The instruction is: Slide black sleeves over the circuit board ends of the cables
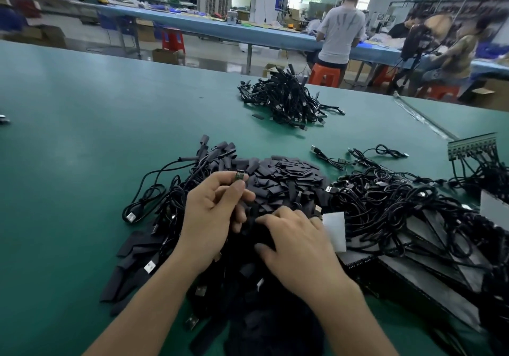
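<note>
Sleeves (pixel 283 174), flat matte rectangles, lie heaped on the green worktop (pixel 68 135). Left hand (pixel 209 215) grip pinches a tiny circuit board (pixel 239 176). Right hand (pixel 300 248) grip curls into the heap; whether it holds anything is unclear.

I see the left grip (pixel 212 212) raised, pinching a cable's circuit board end (pixel 239 176) between thumb and fingertips. My right grip (pixel 297 242) is down on the black sleeves pile (pixel 286 171); whether it holds one, can't tell. Second cable heap (pixel 286 99) lies farther back on the green desk (pixel 82 135).
</note>
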Motion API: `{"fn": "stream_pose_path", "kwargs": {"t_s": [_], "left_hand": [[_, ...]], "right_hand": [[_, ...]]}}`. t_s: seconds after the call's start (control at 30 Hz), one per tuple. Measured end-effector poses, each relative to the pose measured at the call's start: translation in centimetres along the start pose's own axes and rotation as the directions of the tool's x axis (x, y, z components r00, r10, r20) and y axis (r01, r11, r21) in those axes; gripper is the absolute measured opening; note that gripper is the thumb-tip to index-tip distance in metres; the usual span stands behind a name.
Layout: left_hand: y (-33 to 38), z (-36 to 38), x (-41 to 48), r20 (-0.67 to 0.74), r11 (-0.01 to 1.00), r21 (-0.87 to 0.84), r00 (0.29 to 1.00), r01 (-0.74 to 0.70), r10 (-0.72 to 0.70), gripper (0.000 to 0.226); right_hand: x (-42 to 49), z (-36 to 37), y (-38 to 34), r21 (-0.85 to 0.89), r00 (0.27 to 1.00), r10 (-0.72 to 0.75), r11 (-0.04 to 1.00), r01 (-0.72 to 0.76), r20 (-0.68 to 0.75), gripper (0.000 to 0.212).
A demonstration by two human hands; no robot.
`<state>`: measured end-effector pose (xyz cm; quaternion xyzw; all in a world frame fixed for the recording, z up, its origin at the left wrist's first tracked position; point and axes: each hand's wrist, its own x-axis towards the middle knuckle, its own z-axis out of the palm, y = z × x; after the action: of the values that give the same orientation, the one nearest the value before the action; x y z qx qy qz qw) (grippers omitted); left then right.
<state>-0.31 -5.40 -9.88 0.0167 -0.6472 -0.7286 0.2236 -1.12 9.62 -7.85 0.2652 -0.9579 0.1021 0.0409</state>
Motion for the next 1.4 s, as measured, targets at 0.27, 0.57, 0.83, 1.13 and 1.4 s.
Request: {"fn": "stream_pose_path", "kwargs": {"t_s": [0.27,0.57,0.83,1.13,1.4], "left_hand": [[-0.5,-0.6,-0.5,0.001,0.999,-0.012,0.999,0.051,-0.051,0.033],[-0.5,-0.6,-1.0,0.110,0.986,0.169,0.994,0.002,-0.021,0.006],[-0.8,-0.6,-1.2,0.244,0.941,0.330,0.970,-0.074,-0.009,0.016],[-0.9,-0.5,-1.3,0.287,0.935,0.346,0.957,-0.074,-0.030,0.022],[-1.1,-0.2,-1.6,0.375,0.921,0.366,0.927,-0.130,-0.019,0.013]], "right_hand": [[-0.5,1.3,1.6,0.295,0.989,0.143,0.948,-0.123,-0.046,0.020],[-1.1,2.3,2.5,0.691,0.852,0.370,0.723,-0.015,-0.370,0.025],[-1.0,2.4,3.1,0.834,0.874,0.323,0.530,0.152,-0.364,0.025],[-1.0,2.6,3.7,0.873,0.900,0.281,0.454,0.180,-0.332,0.019],[-1.2,2.5,3.4,0.878,0.934,0.184,0.433,0.204,-0.308,0.034]]}}
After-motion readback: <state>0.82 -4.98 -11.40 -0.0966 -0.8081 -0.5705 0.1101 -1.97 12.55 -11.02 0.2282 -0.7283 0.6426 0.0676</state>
